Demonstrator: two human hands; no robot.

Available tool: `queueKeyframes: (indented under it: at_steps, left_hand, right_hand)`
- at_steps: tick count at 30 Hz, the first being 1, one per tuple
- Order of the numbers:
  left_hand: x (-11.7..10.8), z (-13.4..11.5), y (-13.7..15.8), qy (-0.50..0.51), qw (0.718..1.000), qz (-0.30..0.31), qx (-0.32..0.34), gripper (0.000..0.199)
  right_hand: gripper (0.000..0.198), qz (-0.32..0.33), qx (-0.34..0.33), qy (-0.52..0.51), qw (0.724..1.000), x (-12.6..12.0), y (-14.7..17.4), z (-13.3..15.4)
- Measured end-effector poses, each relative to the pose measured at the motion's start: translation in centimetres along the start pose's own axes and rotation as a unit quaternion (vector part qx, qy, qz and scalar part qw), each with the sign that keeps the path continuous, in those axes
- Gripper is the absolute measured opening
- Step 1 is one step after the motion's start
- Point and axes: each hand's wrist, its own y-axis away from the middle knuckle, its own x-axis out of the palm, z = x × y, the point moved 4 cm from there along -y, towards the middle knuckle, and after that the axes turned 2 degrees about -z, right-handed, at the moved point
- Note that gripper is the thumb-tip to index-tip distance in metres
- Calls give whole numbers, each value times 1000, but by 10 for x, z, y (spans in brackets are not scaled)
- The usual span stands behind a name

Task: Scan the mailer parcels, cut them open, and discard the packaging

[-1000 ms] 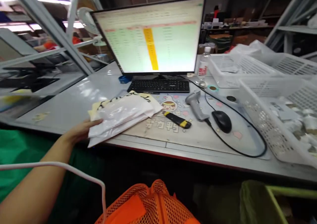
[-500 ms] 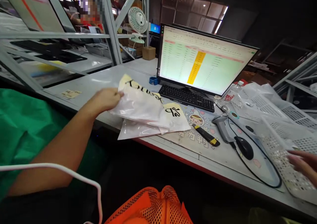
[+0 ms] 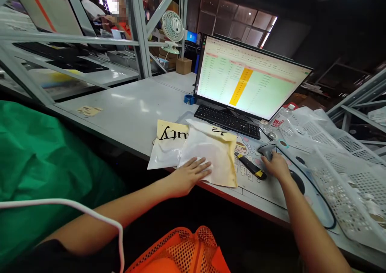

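My left hand (image 3: 193,174) lies flat with its fingers spread on a white plastic bag (image 3: 208,152) at the desk's front edge. This bag has a cream strip with black lettering. It overlaps a second bag (image 3: 169,152), whose cream top shows the letters "uty". On the right, my right hand (image 3: 276,166) is wrapped round the handle of a grey barcode scanner (image 3: 267,148); its grip is partly hidden. Between the bags and the scanner rests a black and yellow utility knife (image 3: 250,166).
Behind the bags stand a black keyboard (image 3: 227,120) and a lit monitor (image 3: 250,76). A blue tape roll (image 3: 189,99) sits beside them. White perforated baskets (image 3: 334,184) fill the right side, next to a dark mouse (image 3: 298,181). A green cloth or bag (image 3: 45,156) is at left.
The bags, lifted by my left hand before, now lie on the desk with that hand flat on top. My right hand has moved left from the basket onto the barcode scanner.
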Motion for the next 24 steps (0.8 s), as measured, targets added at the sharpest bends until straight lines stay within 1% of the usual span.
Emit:
queueKeyframes:
  at_steps: [1,2,3,4,6,8,10,11,13,14,16,17,18,19,20,21,22,24]
  left_hand:
    - [9,-2,0,15,1000,-1,4,64]
    - [10,-5,0,30,999,-8,8,62]
    - [6,-8,-1,46,999,-13,12,57]
    - [-3,-11,-6,62,998,-14,8,51]
    - [-27,-11,-24,79,996,-16,-25,42]
    - [-51,-6,-53,72,994,-34,-77,39]
    - [-63,2,-88,52,990,-64,-111,35]
    - [-62,5,-105,42,990,-72,-116,33]
    - [-51,10,-132,26,991,-71,-107,31]
    - [-41,11,-141,22,993,-61,-100,37]
    - [-18,13,-151,23,995,-28,-93,59]
    - [-7,13,-152,27,995,-7,-95,67]
    - [3,13,-151,32,995,13,-98,70]
    - [10,13,-150,35,994,30,-101,70]
    - [15,12,-148,36,994,37,-100,69]
    - [18,11,-146,35,994,38,-96,68]
    - [20,9,-144,34,995,34,-92,68]
    - [20,6,-139,30,996,20,-84,68]
  right_hand:
    - [75,-4,8,11,1000,4,0,0]
    - [76,2,22,19,1000,7,0,0]
    - [76,14,38,24,999,9,0,0]
    - [75,27,51,27,998,11,-1,0]
    - [68,60,72,32,995,13,-4,2]
    - [64,74,93,32,992,16,-5,4]
    - [64,65,109,28,992,18,-6,6]
    - [66,56,112,25,992,19,-5,7]
    - [69,43,115,14,992,21,-3,6]
    - [70,40,116,5,992,21,-2,6]
    - [70,16,105,-18,994,16,1,5]
    - [69,-14,89,-33,995,11,2,7]
    - [67,-55,62,-53,995,5,3,11]
    - [65,-96,24,-82,992,-2,5,17]
    - [64,-120,-27,-122,985,-7,7,27]
    - [63,-116,-86,-171,975,-10,9,40]
    - [63,-87,-146,-222,960,-11,12,54]
    - [59,2,-244,-292,925,-9,16,85]
